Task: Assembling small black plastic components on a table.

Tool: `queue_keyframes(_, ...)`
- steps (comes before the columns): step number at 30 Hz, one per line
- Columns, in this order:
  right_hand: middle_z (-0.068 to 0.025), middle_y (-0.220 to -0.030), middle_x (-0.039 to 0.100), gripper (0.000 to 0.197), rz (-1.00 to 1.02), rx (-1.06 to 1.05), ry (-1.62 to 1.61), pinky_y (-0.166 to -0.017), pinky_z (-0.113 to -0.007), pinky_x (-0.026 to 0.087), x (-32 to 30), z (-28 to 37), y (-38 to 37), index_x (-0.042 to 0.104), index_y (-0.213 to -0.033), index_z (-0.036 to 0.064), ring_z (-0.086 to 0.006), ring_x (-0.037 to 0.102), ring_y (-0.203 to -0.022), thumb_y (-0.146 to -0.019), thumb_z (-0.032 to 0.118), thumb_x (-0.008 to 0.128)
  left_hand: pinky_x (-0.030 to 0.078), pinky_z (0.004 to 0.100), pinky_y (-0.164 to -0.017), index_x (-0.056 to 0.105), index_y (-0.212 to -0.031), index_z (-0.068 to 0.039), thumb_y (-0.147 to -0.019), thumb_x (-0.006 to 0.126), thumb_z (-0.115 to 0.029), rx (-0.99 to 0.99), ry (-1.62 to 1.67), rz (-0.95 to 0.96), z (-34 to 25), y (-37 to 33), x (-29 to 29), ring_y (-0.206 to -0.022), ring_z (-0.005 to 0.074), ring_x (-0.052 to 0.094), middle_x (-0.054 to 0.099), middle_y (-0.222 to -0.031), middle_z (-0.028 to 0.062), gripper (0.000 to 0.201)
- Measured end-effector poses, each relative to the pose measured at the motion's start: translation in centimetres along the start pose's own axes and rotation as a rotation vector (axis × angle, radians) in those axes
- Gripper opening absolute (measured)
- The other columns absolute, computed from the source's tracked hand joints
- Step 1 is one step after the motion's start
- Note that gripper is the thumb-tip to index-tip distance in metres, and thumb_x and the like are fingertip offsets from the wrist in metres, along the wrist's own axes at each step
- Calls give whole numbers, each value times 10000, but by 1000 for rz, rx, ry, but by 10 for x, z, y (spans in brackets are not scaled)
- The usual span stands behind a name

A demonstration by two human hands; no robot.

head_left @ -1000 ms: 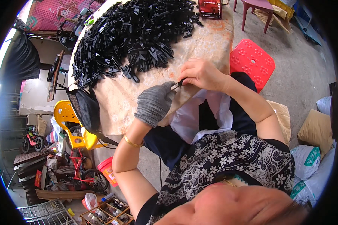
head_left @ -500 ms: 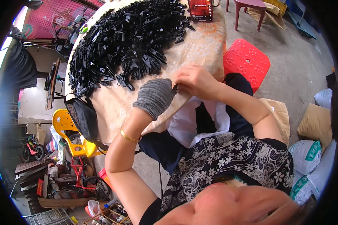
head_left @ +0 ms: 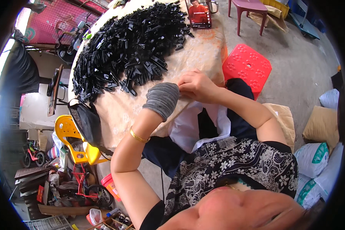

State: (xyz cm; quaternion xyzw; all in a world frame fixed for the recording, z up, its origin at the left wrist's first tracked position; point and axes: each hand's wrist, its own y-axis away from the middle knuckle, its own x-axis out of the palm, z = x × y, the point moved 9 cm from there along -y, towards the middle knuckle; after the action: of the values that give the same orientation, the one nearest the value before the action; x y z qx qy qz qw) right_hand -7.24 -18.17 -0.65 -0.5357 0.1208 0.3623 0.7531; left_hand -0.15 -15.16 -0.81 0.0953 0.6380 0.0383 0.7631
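My left hand, in a grey striped knit glove, is curled closed at the near edge of the cloth-covered table. Its fingertips are turned away and hidden. Bare and bent inward, my right hand meets it, thumb and fingers pinched together at the left hand's fingertips. Whatever lies between the two hands is too small and covered to make out. Just beyond them spreads a large heap of small black plastic parts, narrow and clip-like.
A phone with a lit screen stands at the table's far end beside a mug. To the right is a red plastic stool. A yellow chair and a black mesh bag are at the left edge. Stuffed sacks lie far right.
The small black piece that showed between my hands is now hidden. My left hand has turned slightly, knuckles rising. The whole view has shifted a little.
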Motion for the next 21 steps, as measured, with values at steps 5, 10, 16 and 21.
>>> queue_keyframes(5,-43,-865,628,161,33,48,-204,-783,-353,448,8,-8,-8,672,-854,81,-248,600,-856,-703,112,717,512,390,-634,626,-1007,-38,-785,690,-232,-73,310,-24,22,-1,0,-704,291,657,652,-736,146,302)
queue_keyframes(10,-112,-875,658,231,238,383,-832,-721,-311,495,23,0,-4,604,-977,11,-196,643,-812,-775,74,695,519,328,-672,370,-1396,-105,-704,793,-150,-67,734,-258,15,49,4,-741,226,673,682,-809,107,812)
queue_keyframes(16,-97,-768,681,373,400,426,-724,-663,-300,504,24,20,16,543,-1116,14,-164,659,-700,-793,115,698,497,287,-665,371,-1402,-93,-704,801,-299,-63,698,-191,-7,66,-25,-692,152,596,644,-848,63,845)
queue_keyframes(21,-122,-892,650,318,331,213,-227,-702,-353,506,8,51,17,609,-1066,49,-285,640,-803,-766,112,696,478,326,-845,332,-1416,-77,-840,601,-555,-8,1580,-623,50,53,-12,-1021,189,546,561,-1147,92,795)
